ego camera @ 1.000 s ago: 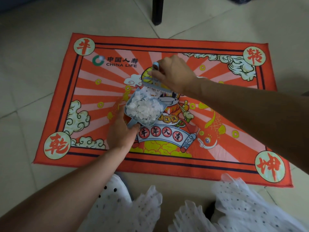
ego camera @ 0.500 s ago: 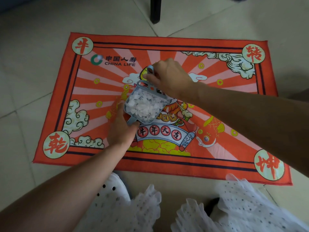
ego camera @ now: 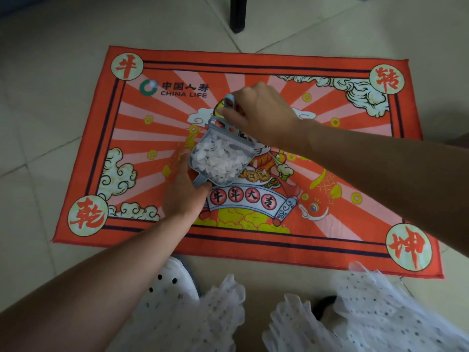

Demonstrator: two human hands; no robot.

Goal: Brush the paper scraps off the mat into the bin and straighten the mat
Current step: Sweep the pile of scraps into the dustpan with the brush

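Little moved since earlier: left hand (ego camera: 184,193) still grips dustpan (ego camera: 223,158) handle mid-mat (ego camera: 330,240), scraps (ego camera: 218,158) piled inside. Right hand (ego camera: 261,115), fingers curled round brush (ego camera: 229,107), nudged slightly left at pan's far rim.

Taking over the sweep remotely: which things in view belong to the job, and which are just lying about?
In the job: mat; dustpan of paper scraps, left hand gripping it; brush in right hand.
Just there: dark furniture leg; white shoe.
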